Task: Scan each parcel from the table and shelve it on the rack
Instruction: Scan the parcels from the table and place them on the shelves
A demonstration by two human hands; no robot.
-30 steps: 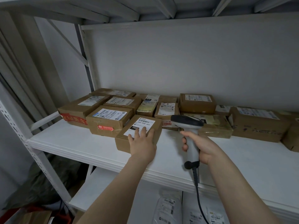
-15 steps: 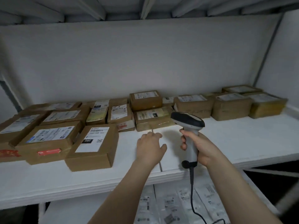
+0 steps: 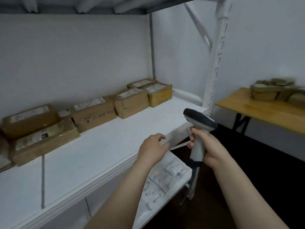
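My right hand [image 3: 208, 147] grips the handle of a grey and black barcode scanner [image 3: 198, 128], held upright off the right end of the white rack shelf [image 3: 92, 156]. My left hand [image 3: 153, 150] hovers over the shelf's front edge with loosely curled fingers and holds nothing. Several brown cardboard parcels [image 3: 92, 111] with white labels line the back of the shelf, from the left edge to the right corner. More parcels [image 3: 272, 91], blurred, lie piled on a wooden table [image 3: 260, 109] at the far right.
A white perforated rack upright [image 3: 214, 66] stands between shelf and table. On the lower shelf lie several flat white bagged parcels [image 3: 163, 177]. The scanner's cable [image 3: 192, 179] hangs down past them. The floor under the table is dark.
My left hand has let go of the labelled box on the shelf and drawn back to the front edge. The view has swung right, and the wooden table has come into sight.
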